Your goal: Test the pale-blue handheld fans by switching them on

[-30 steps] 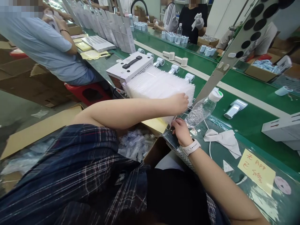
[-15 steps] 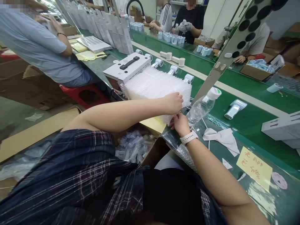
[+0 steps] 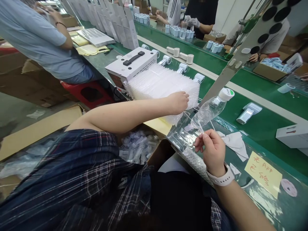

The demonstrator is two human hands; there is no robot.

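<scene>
My left hand [image 3: 178, 102] rests with curled fingers on the near right corner of a thick stack of clear bubble-wrap bags [image 3: 161, 83]; what its fingertips grip is hidden. To the right, my right hand [image 3: 213, 150], with a white watch strap at the wrist, is closed in a pinch. From its fingertips a thin white strand [image 3: 200, 127], cord-like, runs up toward the stack's corner. Just beyond that hand a clear plastic bottle [image 3: 209, 109] with a white cap leans beside the metal post. Bubble wrap [image 3: 196, 160] hangs along the bench edge below.
Behind the stack is a white box-shaped device [image 3: 131, 65] with a black handle. Silver-white handheld units [image 3: 249, 113] sit on the green belt [image 3: 269, 109]. A slanted metal post [image 3: 223, 75] rises nearby. A cloth [image 3: 235, 142] and yellow note [image 3: 263, 173] lie right. Co-workers sit around.
My right hand has moved away from the stack's corner, right and toward me, drawing out the thin white strand. My left hand stays on the stack. The view has shifted slightly.
</scene>
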